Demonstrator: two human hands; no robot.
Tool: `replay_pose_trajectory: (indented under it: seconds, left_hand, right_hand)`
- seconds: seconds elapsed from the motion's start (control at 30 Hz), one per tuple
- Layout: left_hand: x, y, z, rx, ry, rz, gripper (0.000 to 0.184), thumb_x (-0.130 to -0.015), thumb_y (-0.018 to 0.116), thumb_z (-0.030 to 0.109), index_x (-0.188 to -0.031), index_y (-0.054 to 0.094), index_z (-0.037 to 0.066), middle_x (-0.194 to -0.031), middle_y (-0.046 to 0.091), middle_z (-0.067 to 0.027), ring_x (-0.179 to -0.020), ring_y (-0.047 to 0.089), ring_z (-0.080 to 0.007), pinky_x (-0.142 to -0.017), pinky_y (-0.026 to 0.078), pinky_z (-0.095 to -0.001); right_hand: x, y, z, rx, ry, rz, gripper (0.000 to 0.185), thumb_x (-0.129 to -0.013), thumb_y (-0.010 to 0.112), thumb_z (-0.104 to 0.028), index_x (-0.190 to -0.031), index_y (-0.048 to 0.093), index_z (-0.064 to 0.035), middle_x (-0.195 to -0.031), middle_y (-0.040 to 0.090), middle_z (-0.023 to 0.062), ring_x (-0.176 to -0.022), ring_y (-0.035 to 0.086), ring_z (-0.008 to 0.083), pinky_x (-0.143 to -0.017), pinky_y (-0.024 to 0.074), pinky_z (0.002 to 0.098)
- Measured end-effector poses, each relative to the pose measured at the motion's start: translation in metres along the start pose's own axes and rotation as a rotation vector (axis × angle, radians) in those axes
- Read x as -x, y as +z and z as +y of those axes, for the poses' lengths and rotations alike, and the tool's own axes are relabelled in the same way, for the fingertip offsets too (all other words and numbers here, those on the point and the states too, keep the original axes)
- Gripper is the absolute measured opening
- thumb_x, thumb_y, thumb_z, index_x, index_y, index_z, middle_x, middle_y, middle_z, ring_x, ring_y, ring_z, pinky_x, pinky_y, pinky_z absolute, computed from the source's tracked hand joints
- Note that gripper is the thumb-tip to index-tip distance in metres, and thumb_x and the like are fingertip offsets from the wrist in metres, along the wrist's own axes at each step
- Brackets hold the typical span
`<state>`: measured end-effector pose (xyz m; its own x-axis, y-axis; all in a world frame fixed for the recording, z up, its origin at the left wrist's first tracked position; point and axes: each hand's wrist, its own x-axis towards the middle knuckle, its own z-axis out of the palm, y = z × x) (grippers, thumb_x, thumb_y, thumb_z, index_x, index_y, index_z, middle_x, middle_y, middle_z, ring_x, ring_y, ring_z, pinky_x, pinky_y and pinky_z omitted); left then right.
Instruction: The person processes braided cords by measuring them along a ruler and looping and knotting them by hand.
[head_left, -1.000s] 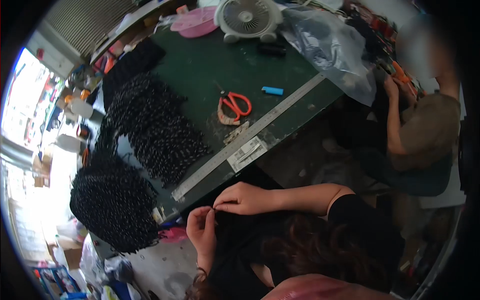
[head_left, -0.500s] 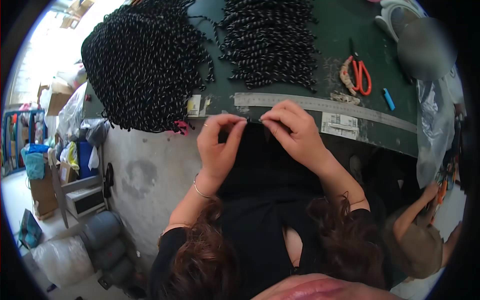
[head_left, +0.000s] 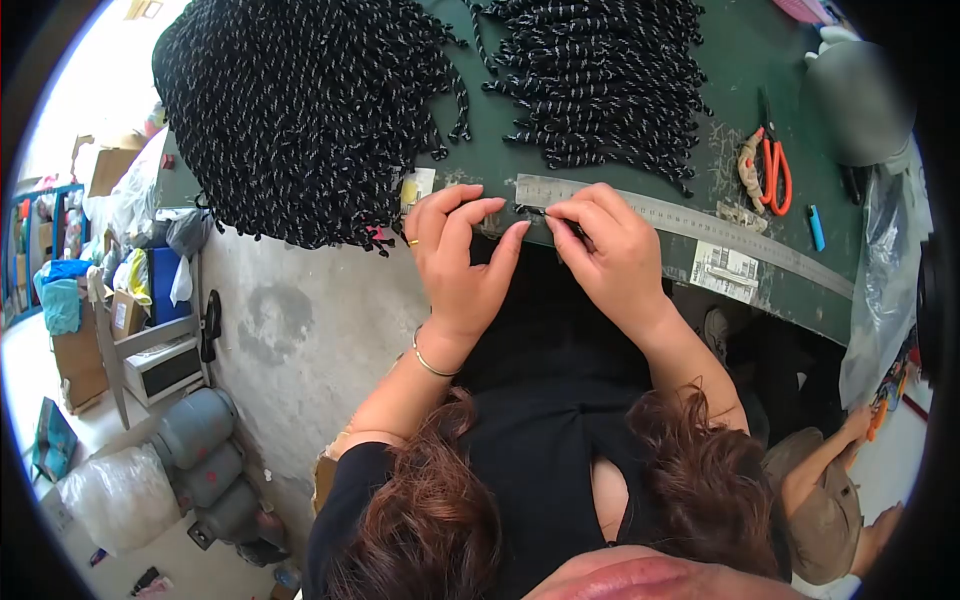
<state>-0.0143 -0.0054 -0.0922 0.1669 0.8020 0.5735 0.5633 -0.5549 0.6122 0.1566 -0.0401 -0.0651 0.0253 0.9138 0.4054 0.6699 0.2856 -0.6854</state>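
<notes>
My left hand [head_left: 462,255] is raised at the table's front edge, its fingers apart and nothing visible between them. Just right of it, my right hand [head_left: 612,250] pinches the end of a short black cord [head_left: 530,210] between thumb and forefinger. Behind that hand lies a steel ruler [head_left: 680,219] along the table edge. A large heap of black-and-white flecked cords [head_left: 300,120] is at the left, partly over the edge. A flatter row of similar cords [head_left: 600,90] lies behind the ruler.
On the green table [head_left: 735,60] are red-handled scissors [head_left: 775,175], a blue lighter [head_left: 817,228] and a printed label [head_left: 724,270]. A plastic bag [head_left: 885,270] hangs over the right edge. Another person [head_left: 815,500] sits at lower right. Grey cylinders [head_left: 197,430] stand at left.
The view has turned and shifted toward the cord heap. My left hand has opened from a pinch. My right hand remains pinched, with a short cord now visible at its fingertips.
</notes>
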Motion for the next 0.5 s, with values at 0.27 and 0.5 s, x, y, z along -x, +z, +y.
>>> replay_pose_trajectory:
  seconds: [0.27, 0.5]
  left_hand:
    - [-0.0011, 0.0066, 0.0038, -0.061, 0.058, 0.023, 0.020, -0.071, 0.079, 0.009, -0.091, 0.073, 0.008, -0.105, 0.065, -0.0042, -0.101, 0.053, -0.0218, -0.089, 0.039, -0.0330]
    - [-0.0033, 0.0097, 0.0074, -0.084, 0.068, 0.018, 0.018, -0.071, 0.077, 0.006, -0.088, 0.074, 0.010, -0.103, 0.066, -0.0038, -0.098, 0.052, -0.0235, -0.087, 0.039, -0.0332]
  right_hand:
    - [0.0004, -0.0003, 0.0017, 0.007, -0.011, -0.001, 0.011, -0.078, 0.070, -0.003, -0.088, 0.066, -0.0040, -0.081, 0.060, 0.0047, -0.055, 0.055, 0.0151, -0.049, 0.0433, 0.0274]
    - [0.0024, -0.0004, 0.0033, 0.023, -0.029, 0.012, 0.010, -0.079, 0.069, -0.004, -0.088, 0.066, -0.0033, -0.081, 0.060, 0.0062, -0.060, 0.058, 0.0208, -0.053, 0.0462, 0.0308]
